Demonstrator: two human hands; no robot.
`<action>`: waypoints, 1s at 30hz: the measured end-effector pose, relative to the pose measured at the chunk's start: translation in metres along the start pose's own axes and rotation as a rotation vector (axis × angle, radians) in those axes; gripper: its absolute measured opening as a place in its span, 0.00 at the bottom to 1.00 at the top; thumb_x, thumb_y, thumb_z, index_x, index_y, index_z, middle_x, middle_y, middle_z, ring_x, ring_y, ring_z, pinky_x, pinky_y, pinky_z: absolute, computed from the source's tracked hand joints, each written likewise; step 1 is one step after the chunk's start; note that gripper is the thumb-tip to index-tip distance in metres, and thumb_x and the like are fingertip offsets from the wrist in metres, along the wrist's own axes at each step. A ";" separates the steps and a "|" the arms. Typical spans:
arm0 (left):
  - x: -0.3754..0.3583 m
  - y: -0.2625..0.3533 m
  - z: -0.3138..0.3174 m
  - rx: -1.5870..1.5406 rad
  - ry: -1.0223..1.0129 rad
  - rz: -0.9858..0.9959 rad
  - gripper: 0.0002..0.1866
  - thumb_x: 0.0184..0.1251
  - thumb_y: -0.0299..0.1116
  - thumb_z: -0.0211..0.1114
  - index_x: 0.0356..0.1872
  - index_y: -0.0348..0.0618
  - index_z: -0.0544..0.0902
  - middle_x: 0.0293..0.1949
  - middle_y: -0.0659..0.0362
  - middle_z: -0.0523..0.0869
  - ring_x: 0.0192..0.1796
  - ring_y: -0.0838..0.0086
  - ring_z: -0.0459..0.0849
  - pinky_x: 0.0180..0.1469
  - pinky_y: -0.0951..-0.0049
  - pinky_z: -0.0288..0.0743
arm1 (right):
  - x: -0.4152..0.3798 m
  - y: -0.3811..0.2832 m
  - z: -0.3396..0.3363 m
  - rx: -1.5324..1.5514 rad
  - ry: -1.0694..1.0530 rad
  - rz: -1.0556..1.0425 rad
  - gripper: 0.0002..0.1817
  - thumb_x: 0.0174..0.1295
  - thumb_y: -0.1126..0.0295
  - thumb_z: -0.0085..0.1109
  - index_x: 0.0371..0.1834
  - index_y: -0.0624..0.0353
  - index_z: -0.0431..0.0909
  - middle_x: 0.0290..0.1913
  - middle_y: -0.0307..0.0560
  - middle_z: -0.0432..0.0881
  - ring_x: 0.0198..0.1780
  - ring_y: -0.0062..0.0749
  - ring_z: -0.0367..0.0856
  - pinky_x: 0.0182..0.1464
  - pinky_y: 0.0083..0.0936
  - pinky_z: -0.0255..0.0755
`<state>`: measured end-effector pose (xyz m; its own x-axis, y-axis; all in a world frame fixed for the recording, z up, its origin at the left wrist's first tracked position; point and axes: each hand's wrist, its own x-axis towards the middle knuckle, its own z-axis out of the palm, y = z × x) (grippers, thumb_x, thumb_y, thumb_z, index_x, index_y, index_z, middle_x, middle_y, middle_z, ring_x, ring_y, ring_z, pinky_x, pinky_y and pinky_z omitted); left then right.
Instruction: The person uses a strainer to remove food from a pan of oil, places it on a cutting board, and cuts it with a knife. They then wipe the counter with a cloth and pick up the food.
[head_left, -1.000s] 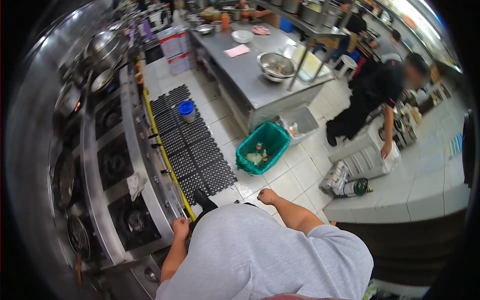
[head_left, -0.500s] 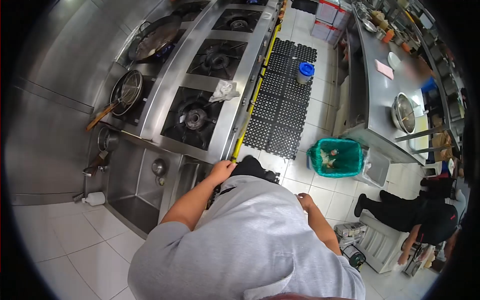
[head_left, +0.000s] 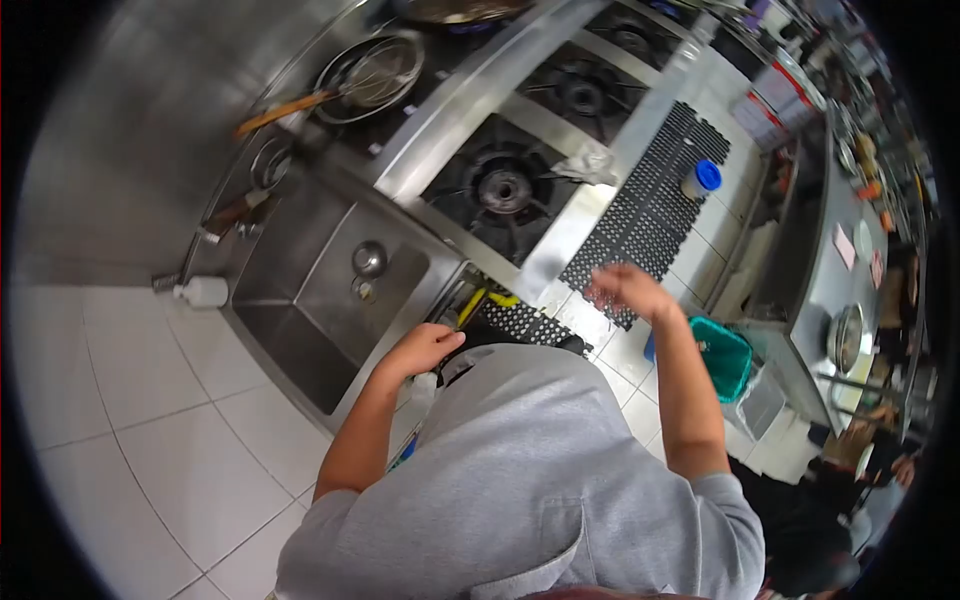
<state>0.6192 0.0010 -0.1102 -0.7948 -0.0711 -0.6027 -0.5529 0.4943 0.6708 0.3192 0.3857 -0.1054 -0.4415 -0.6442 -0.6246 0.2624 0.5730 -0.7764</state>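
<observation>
My left hand (head_left: 425,348) is beside the right rim of the steel sink (head_left: 268,345), in front of my shirt. Its fingers are loosely stretched out and nothing shows in them. Raised in front of me, my right hand (head_left: 630,290) has its fingers apart and slightly bent, with nothing in them. From this view it overlaps the black perforated floor mat (head_left: 640,215), near the stove's front corner. A small round metal bowl (head_left: 369,258) is in the sink. The nearest stove burner (head_left: 503,190) has a crumpled white cloth (head_left: 590,165) at its edge.
A strainer (head_left: 385,75) with a wooden handle rests at the back of the stove. A white bottle (head_left: 205,292) stands left of the sink. Right are a blue-lidded container (head_left: 703,180), a green-lined bin (head_left: 725,360) and a steel counter (head_left: 812,300). A person in dark clothing (head_left: 800,520) is lower right.
My view has turned and come nearer the sink. My right hand has risen from beside my waist to in front of me. My left hand has left the yellow rail at the stove's front.
</observation>
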 end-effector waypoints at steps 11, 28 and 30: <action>-0.113 -0.137 -0.096 -0.557 0.815 -0.076 0.16 0.87 0.38 0.75 0.62 0.36 0.93 0.47 0.59 0.97 0.47 0.77 0.90 0.54 0.71 0.84 | 0.303 -0.432 0.292 0.277 -0.465 -0.409 0.25 0.87 0.53 0.68 0.73 0.62 0.84 0.58 0.47 0.94 0.54 0.35 0.94 0.56 0.33 0.90; -0.175 -0.225 -0.064 -1.008 1.238 -0.330 0.11 0.90 0.35 0.74 0.58 0.36 0.91 0.46 0.59 0.93 0.45 0.76 0.92 0.50 0.73 0.87 | 0.551 -0.577 0.499 1.265 -0.155 -0.111 0.28 0.85 0.49 0.69 0.72 0.58 0.74 0.65 0.55 0.82 0.53 0.43 0.90 0.47 0.41 0.90; -0.168 -0.217 -0.073 -0.999 1.223 -0.364 0.11 0.90 0.35 0.73 0.57 0.37 0.90 0.46 0.59 0.93 0.45 0.76 0.92 0.49 0.73 0.87 | 0.564 -0.581 0.504 1.379 -0.209 -0.056 0.22 0.85 0.47 0.70 0.62 0.54 0.80 0.52 0.46 0.82 0.43 0.36 0.86 0.41 0.38 0.86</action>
<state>0.8547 -0.1577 -0.1227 -0.0356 -0.9044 -0.4252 -0.2918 -0.3975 0.8700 0.3505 -0.5662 -0.0492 -0.3772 -0.7820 -0.4962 0.9258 -0.3320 -0.1805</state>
